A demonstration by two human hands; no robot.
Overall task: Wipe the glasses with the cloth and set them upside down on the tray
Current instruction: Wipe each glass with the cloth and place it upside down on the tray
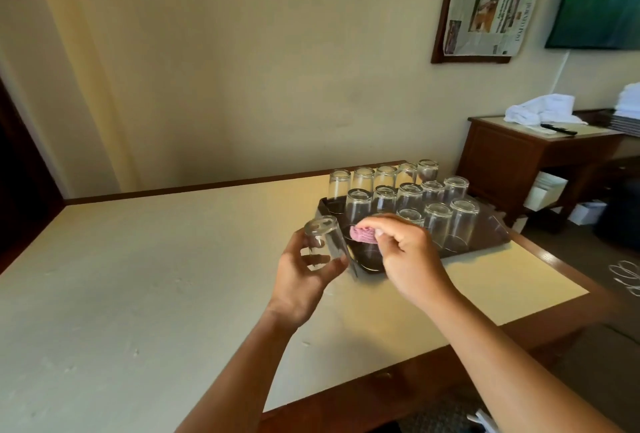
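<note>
Counter (173,277): broad pale top with dark wood edging, carrying the tray at its far right part.

Tray (491,228): dark, rectangular, loaded with three rows of clear glasses (438,221), all standing mouth down, bases up. Bare dark floor showing only at the near left corner, directly below the hands; judged the one slot left to fill.

Left hand (301,280): fingers and thumb curled round the held glass (323,242), carried above the counter just left of the tray's near corner. Base up and toward the camera, mouth down and away toward the tray. Long axis tilted off vertical, leaning top-left to bottom-right.

Right hand (408,256): pinched on a small bunched pink cloth (363,234) at the fingertips, just right of the held glass and over the tray corner. Contact between cloth and glass not confirmed; appears close beside, not inside.

Step in hand, as judged: finishing the wipe, then placing. Recommended: keep the grip low on the wall, clear of the rim; run the cloth round the wall and base while turning the glass; bring the axis fully vertical before lowering; set the rim flat into the open corner, clear of neighbouring glasses to avoid knocking.
</note>
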